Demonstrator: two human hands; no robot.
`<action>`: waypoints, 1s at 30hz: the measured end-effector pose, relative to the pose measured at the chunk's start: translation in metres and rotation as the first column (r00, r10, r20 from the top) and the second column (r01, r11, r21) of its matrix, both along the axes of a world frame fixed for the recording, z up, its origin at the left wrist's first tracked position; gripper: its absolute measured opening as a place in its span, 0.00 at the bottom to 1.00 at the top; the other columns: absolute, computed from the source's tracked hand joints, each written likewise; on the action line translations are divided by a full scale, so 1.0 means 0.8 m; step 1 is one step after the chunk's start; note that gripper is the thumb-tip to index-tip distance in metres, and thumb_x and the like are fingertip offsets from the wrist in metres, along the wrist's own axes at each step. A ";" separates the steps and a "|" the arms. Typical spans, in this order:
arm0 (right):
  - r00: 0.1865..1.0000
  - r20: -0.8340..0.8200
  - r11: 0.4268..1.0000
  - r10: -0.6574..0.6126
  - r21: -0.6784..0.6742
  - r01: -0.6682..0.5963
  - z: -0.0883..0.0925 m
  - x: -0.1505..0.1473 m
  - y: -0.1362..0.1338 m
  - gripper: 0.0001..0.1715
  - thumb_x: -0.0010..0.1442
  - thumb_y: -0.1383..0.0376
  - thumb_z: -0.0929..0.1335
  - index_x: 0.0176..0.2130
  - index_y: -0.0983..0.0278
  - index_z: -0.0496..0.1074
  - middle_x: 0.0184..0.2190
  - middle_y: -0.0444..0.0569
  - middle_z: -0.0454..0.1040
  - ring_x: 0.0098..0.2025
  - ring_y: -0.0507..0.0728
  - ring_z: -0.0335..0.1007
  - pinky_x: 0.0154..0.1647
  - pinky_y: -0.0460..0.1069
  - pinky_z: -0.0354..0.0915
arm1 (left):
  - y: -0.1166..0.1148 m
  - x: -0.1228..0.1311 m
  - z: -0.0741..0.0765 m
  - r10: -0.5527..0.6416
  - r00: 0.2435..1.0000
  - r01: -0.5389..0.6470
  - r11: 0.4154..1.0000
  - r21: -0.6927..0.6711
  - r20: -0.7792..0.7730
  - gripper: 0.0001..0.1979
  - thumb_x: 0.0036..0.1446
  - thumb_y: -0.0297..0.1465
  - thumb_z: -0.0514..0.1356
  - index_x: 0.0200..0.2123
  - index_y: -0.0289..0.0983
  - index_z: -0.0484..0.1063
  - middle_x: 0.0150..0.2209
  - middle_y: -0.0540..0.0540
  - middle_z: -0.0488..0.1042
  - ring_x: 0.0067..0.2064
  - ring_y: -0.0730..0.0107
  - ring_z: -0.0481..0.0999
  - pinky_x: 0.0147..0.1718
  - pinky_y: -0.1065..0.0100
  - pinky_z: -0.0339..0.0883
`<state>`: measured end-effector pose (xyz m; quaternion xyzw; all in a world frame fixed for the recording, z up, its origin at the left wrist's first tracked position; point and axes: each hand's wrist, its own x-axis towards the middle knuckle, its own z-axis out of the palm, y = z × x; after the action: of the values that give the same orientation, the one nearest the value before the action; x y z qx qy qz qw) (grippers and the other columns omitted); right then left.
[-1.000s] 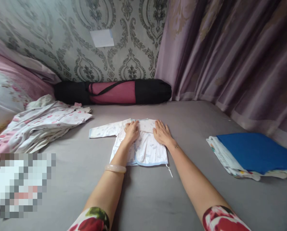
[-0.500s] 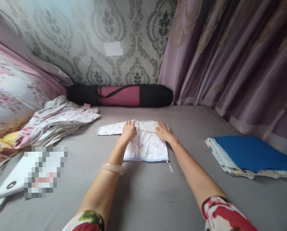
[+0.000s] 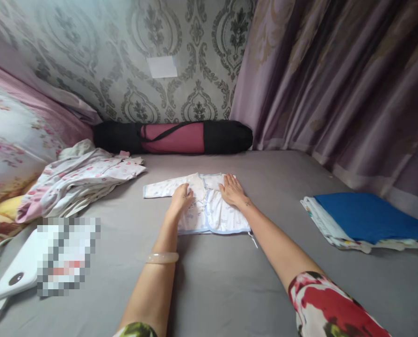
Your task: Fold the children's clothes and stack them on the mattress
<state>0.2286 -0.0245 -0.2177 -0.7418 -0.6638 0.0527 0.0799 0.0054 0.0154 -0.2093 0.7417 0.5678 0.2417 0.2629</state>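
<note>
A small white printed shirt (image 3: 197, 216) with light blue trim lies on the grey sheet in the middle. Its left sleeve stretches out to the left, while the right sleeve is folded in across the chest. My left hand (image 3: 181, 197) is on the shirt's left side near the base of the outstretched sleeve, fingers partly curled; whether it pinches cloth is hidden. Flat on the upper right part, over the folded sleeve, rests my right hand (image 3: 233, 189) with its fingers extended. A white tie hangs off the lower right corner.
Crumpled printed clothes (image 3: 86, 180) lie at the left, near a floral pillow (image 3: 12, 145). A white object (image 3: 19, 262) is at the lower left. Folded clothes with a blue piece (image 3: 366, 215) on top lie right. Along the wall is a black and maroon bag (image 3: 174, 138).
My left hand has moved left and slightly down from the shirt's upper middle. My right hand has shifted a little left. The shirt's lower right corner sits slightly farther right.
</note>
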 end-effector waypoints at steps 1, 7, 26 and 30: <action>1.000 0.003 1.000 0.003 -0.002 -0.003 -0.001 0.000 0.000 0.39 0.69 0.56 0.49 0.68 0.81 0.47 0.70 0.62 0.43 0.71 0.62 0.35 0.69 0.54 0.34 | 0.001 -0.001 0.000 0.004 0.999 -0.004 1.000 -0.015 0.032 0.21 0.56 0.30 0.55 0.54 0.34 0.68 0.55 0.34 0.71 0.58 0.53 0.68 0.57 0.56 0.59; 1.000 -0.003 0.998 -0.001 -0.059 0.001 0.004 0.001 0.003 0.40 0.68 0.55 0.49 0.68 0.80 0.45 0.70 0.62 0.41 0.72 0.61 0.33 0.69 0.55 0.34 | 0.002 -0.005 0.011 0.074 0.981 -0.059 0.994 -0.088 0.179 0.20 0.54 0.31 0.58 0.51 0.36 0.70 0.52 0.36 0.74 0.55 0.53 0.71 0.55 0.57 0.61; 0.979 -0.140 0.987 0.149 -0.036 -0.156 0.018 -0.090 0.014 0.36 0.69 0.56 0.51 0.69 0.72 0.48 0.71 0.57 0.43 0.72 0.62 0.34 0.69 0.58 0.32 | 0.011 -0.022 0.017 0.102 0.981 -0.090 0.993 -0.079 0.165 0.22 0.58 0.33 0.54 0.54 0.28 0.69 0.54 0.31 0.73 0.52 0.53 0.74 0.52 0.60 0.65; 0.981 -0.132 0.989 0.141 -0.034 -0.146 0.011 -0.092 0.014 0.36 0.69 0.55 0.51 0.69 0.71 0.48 0.71 0.57 0.43 0.71 0.64 0.33 0.69 0.61 0.31 | 0.011 -0.019 0.018 0.114 0.980 -0.102 0.992 -0.078 0.166 0.21 0.58 0.33 0.54 0.53 0.29 0.70 0.53 0.33 0.73 0.52 0.54 0.74 0.51 0.60 0.65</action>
<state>0.1552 -0.0132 -0.2090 -0.6885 -0.7077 0.1205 0.1025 -0.0100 0.0244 -0.1948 0.6769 0.5907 0.2984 0.3222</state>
